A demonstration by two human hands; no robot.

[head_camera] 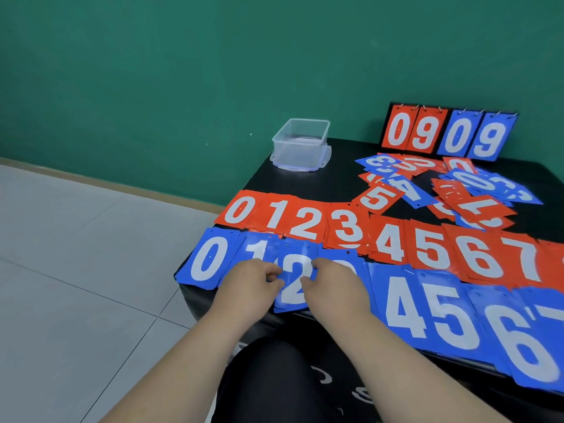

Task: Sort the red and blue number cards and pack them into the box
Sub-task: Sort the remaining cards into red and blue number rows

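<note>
A row of red number cards [348, 228] from 0 to 7 lies across the black table [345, 160], with a row of blue number cards [406, 303] in front of it. The blue 2 card [294, 288] sits at the near edge between my hands. My left hand [254, 277] pinches its left edge and my right hand [331, 277] pinches its right edge. A loose heap of mixed cards [448, 187] lies at the back right. The clear plastic box [300, 145] stands on the table's far left corner, apart from both hands.
A flip scoreboard [448, 132] reading 09 in red and 09 in blue stands upright at the back edge. Grey tiled floor [76, 254] lies to the left below a green wall. My dark-clothed knee [274, 377] is under the near edge.
</note>
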